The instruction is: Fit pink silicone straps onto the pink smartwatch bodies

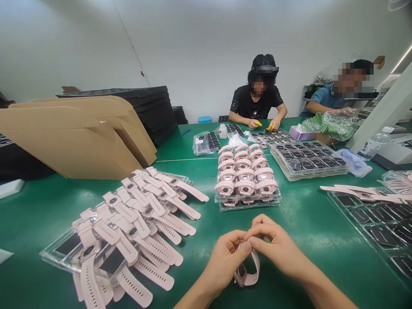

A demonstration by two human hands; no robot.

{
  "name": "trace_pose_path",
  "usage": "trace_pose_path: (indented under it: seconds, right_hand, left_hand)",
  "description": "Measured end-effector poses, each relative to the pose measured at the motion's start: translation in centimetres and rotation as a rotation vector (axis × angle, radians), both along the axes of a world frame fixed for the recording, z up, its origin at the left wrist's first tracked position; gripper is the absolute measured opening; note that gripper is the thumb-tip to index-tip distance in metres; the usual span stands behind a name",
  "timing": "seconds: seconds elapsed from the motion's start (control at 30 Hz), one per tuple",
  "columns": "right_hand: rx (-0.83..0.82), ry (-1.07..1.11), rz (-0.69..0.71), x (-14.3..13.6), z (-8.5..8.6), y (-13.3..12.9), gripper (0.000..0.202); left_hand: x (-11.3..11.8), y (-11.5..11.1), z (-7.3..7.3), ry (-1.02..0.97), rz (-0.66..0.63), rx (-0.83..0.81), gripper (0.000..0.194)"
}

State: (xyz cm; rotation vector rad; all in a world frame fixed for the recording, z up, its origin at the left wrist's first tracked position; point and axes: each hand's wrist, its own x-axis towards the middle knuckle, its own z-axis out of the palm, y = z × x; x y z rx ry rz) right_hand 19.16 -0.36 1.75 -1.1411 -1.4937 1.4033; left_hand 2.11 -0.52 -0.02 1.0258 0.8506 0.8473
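Note:
A pink smartwatch hangs between my two hands over the green table, its strap bent into a loop. My left hand is closed around the upper strap by the watch case. With thumb and fingertips, my right hand pinches the strap ends at the top of the loop; the exact spot is partly hidden by the fingers. Just beyond my hands stands a clear tray of looped pink watches in rows. To the left lies a heap of pink watches with straps unfastened, on clear trays.
Cardboard boxes and stacked black trays stand at the back left. Trays of dark watch faces lie at the right, near a plastic bottle. A co-worker handles parts across the table; another person sits farther right.

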Motion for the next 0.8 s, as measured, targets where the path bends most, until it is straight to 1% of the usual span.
trace_pose_path:
  seconds: [0.07, 0.13, 0.3, 0.4, 0.53, 0.73, 0.8]
  right_hand:
    - [0.035, 0.019, -0.035, -0.06, -0.11, -0.09, 0.015]
    - [0.035, 0.071, -0.081, -0.26, -0.32, -0.19, 0.019]
    - [-0.084, 0.247, -0.233, -0.63, -0.77, -0.19, 0.033]
    - [-0.084, 0.301, -0.334, -0.43, -0.79, 0.03, 0.036]
    - [-0.094, 0.351, -0.378, -0.13, -0.69, 0.29, 0.038]
    - [-0.037, 0.295, -0.381, -0.28, -0.76, 0.09, 0.034]
    - [0.003, 0.213, -0.380, -0.48, -0.83, -0.23, 0.033]
  left_hand:
    - [-0.09, 0.08, 0.07, 0.018, -0.049, -0.001, 0.043]
    - [-0.08, 0.07, 0.08, 0.045, -0.093, -0.006, 0.043]
    - [0.22, -0.25, -0.39, 0.096, -0.237, -0.085, 0.049]
    - [0.49, -0.51, -0.64, 0.072, -0.316, -0.149, 0.051]
    - [0.71, -0.66, -0.52, 0.050, -0.299, -0.142, 0.045]
    - [0.85, -0.71, -0.38, 0.055, -0.313, -0.120, 0.042]
    - [0.77, -0.68, -0.53, 0.100, -0.235, -0.041, 0.039]
